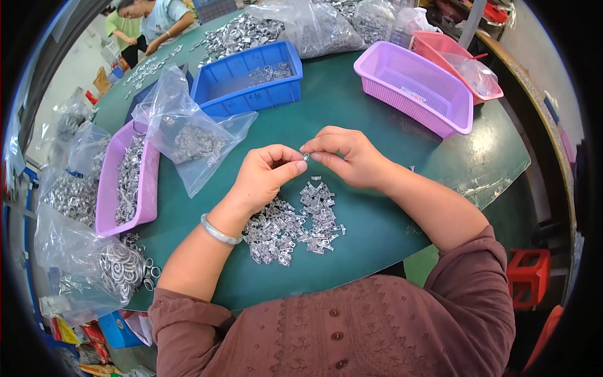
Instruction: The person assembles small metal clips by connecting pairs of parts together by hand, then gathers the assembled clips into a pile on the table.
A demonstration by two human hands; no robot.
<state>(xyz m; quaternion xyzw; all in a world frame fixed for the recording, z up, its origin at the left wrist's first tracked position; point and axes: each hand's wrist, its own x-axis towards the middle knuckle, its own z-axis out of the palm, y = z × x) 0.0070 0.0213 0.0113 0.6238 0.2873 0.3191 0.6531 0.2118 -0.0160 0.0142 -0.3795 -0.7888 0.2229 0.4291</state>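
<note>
My left hand and my right hand meet above the middle of the green table. Between their fingertips they pinch a small silvery metal part, mostly covered by the fingers, so its exact kind does not show. Just below my hands lies a loose pile of small clear and silvery pieces, with a second heap touching it on the right. One single piece lies apart at the top of that heap.
A blue tray stands beyond my hands, beside an open plastic bag of small pieces. Left is a purple basket of metal parts, near bagged rings. A purple basket stands far right. Two people work at the far left.
</note>
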